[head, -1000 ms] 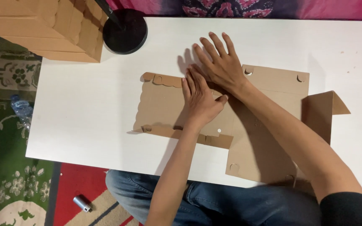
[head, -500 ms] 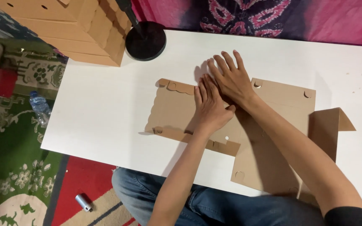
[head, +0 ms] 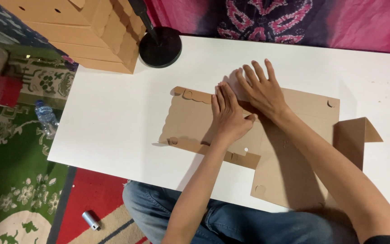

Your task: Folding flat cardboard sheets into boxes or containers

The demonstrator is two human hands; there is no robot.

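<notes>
The fingers (head: pixel 224 97) of the left hand (head: pixel 228 116) lie flat and close together, pressing palm-down on the flat cardboard box blank (head: pixel 190 119), with the thumb stuck out to the right and touching the other wrist. The right hand (head: pixel 262 90) lies just above and beside it, its fingers (head: pixel 254 72) slightly spread and also flat on the cardboard, their tips reaching the sheet's far edge. Neither hand pinches or grips anything; both simply push down. The two hands touch at the thumb side, the right forearm crossing the sheet from the lower right.

The cardboard blank lies unfolded in the middle of the white counter (head: pixel 113 117). Its left end has a wavy edge and small round cut-outs, a narrow flap (head: pixel 242 159) is folded along the near side, and a side flap (head: pixel 356 135) stands partly raised at the right end.

Farther out, at the counter's far left corner, sits a stack of folded cardboard boxes (head: pixel 82 34), and just beside it the round black base (head: pixel 160 47) of a stand. Behind the counter hangs a pink patterned cloth (head: pixel 294 20). On the floor to the left are a green patterned rug (head: pixel 10 180), a plastic water bottle (head: pixel 46 118) and a small silver cylinder (head: pixel 91 220). The person's jeans (head: pixel 249 223) show under the near edge
</notes>
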